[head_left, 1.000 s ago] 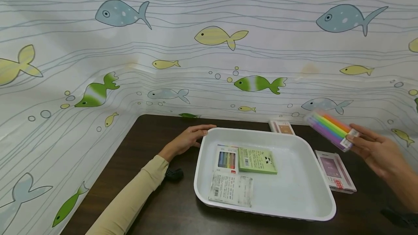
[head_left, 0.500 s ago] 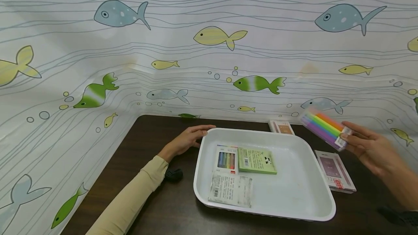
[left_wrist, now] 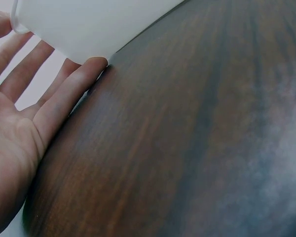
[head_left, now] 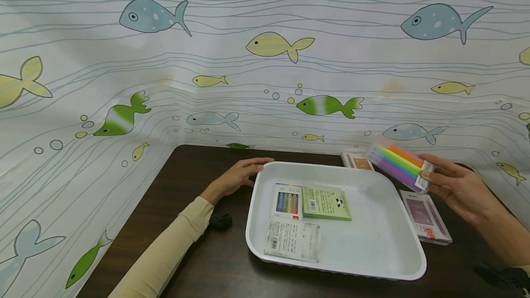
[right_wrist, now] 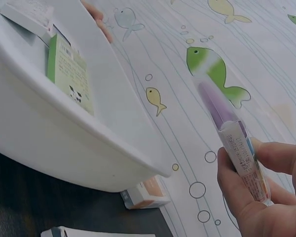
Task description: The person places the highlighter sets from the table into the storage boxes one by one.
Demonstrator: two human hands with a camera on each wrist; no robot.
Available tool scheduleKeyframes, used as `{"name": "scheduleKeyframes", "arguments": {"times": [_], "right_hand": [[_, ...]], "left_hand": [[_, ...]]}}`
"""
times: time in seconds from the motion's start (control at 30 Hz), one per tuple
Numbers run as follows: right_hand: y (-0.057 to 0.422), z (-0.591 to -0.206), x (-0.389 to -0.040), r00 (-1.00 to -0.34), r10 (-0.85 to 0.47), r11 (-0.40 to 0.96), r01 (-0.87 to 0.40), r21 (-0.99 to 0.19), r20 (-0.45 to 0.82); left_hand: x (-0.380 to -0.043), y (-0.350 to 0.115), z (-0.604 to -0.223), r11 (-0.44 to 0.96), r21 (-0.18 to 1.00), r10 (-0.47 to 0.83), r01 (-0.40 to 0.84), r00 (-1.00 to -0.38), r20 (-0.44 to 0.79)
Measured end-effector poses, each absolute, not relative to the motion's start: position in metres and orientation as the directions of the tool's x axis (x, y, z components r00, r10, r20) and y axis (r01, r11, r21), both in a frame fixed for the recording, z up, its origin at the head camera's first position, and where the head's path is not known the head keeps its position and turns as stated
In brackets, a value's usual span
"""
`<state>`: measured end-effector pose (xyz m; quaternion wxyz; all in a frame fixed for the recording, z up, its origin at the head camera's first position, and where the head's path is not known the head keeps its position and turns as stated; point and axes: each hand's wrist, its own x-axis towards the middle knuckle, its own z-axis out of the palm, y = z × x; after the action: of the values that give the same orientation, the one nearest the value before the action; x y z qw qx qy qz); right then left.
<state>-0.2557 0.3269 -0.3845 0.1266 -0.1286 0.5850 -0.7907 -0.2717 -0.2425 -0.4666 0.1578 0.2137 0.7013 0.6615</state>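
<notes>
My right hand (head_left: 463,187) pinches a clear pack of rainbow-coloured pens (head_left: 399,164) by its labelled end, between thumb and fingers. Raised beyond the far right corner of a white plastic tray (head_left: 372,238), the pack is seen edge-on in the right wrist view. At the tray's far left corner, my left hand (head_left: 233,178) touches the rim with its thumb; its fairly straight fingers (left_wrist: 71,94) rest along the outer wall. Inside the tray lie a white windowed box of coloured sticks (head_left: 287,202), a green panda-print pack (head_left: 326,203) and a smudged white printed pack (head_left: 293,240).
A white box with a purple panel (head_left: 426,217) lies right of the tray. Behind the tray, another box with an orange-brown panel (head_left: 358,162) is partly hidden. Dark wooden table (head_left: 198,261) surrounds the tray, and a fish-print sheet (head_left: 232,68) hangs behind.
My right hand has moved left with the pack of pens, bringing it closer to the tray's far right corner. The left hand, the tray and its contents stay put.
</notes>
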Motion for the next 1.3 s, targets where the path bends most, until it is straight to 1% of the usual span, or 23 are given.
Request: {"name": "scheduleKeyframes", "arguments": {"times": [0.23, 0.4, 0.6, 0.93, 1.17, 1.3], "right_hand": [[0.32, -0.384, -0.254, -0.909, -0.414, -0.287, 0.084, -0.954, 0.044], [0.318, -0.385, -0.253, -0.901, -0.431, -0.308, 0.102, -0.946, 0.043], [0.314, -0.386, -0.252, -0.899, -0.435, -0.273, 0.073, -0.959, 0.055], [0.302, -0.384, -0.254, -0.899, -0.438, -0.176, 0.063, -0.982, 0.02], [0.297, -0.383, -0.253, -0.87, -0.492, -0.147, 0.057, -0.987, 0.023], [0.296, -0.382, -0.253, -0.865, -0.5, -0.137, 0.052, -0.989, 0.024]], "left_hand": [[-0.272, -0.243, -0.466, 0.032, 0.995, 0.508, 0.093, -0.859, 0.064], [-0.273, -0.243, -0.467, 0.033, 0.995, 0.512, 0.097, -0.857, 0.067], [-0.273, -0.244, -0.466, 0.028, 0.995, 0.512, 0.098, -0.856, 0.07], [-0.27, -0.244, -0.47, 0.037, 0.995, 0.504, 0.088, -0.862, 0.058], [-0.271, -0.243, -0.469, 0.033, 0.995, 0.505, 0.092, -0.861, 0.063], [-0.271, -0.243, -0.468, 0.03, 0.995, 0.507, 0.094, -0.86, 0.066]]}}
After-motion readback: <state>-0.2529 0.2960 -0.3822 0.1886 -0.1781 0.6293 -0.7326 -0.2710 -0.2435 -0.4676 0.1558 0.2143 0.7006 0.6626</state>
